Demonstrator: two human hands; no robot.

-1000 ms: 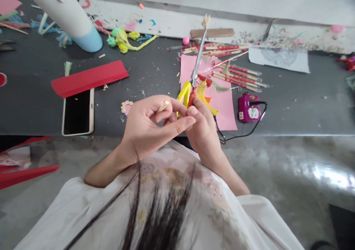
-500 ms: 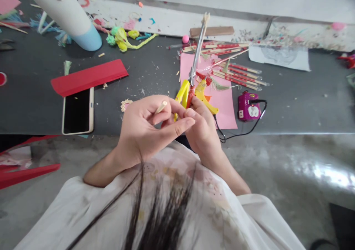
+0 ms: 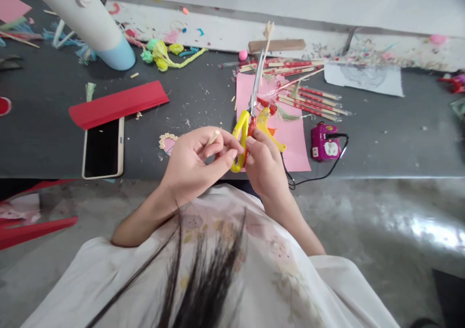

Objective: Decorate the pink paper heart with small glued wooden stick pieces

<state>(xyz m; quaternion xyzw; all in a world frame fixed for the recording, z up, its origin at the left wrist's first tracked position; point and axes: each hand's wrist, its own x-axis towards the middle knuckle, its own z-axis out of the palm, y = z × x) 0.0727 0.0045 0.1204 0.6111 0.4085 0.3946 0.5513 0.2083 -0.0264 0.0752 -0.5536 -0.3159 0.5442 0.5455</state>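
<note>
My left hand (image 3: pixel 198 165) has a short wooden stick (image 3: pixel 212 138) tucked in its curled fingers, and its fingertips are at the yellow handle of the scissors (image 3: pixel 241 129). My right hand (image 3: pixel 267 163) grips the red side of the scissors' handles, whose blades point away from me. A thin pale strand with a knotted end (image 3: pixel 268 30) lies by the blade tips. Under the scissors is a pink sheet (image 3: pixel 296 146) with a yellow glue gun (image 3: pixel 264 122) on it. A small ring of beige pieces (image 3: pixel 167 143) lies beside my left hand.
A red folded strip (image 3: pixel 119 104) overlaps a phone (image 3: pixel 102 148) at the left, below a white and blue bottle (image 3: pixel 94 27). Red-wrapped sticks (image 3: pixel 308 100) lie at the right, near a purple box (image 3: pixel 325 142) with a black cord. A wooden block (image 3: pixel 276 45) lies behind.
My hands have moved slightly apart, showing more of the yellow handle. The scissors' blade tips have come down and nearer to me, and the strand's knotted end now stands above them.
</note>
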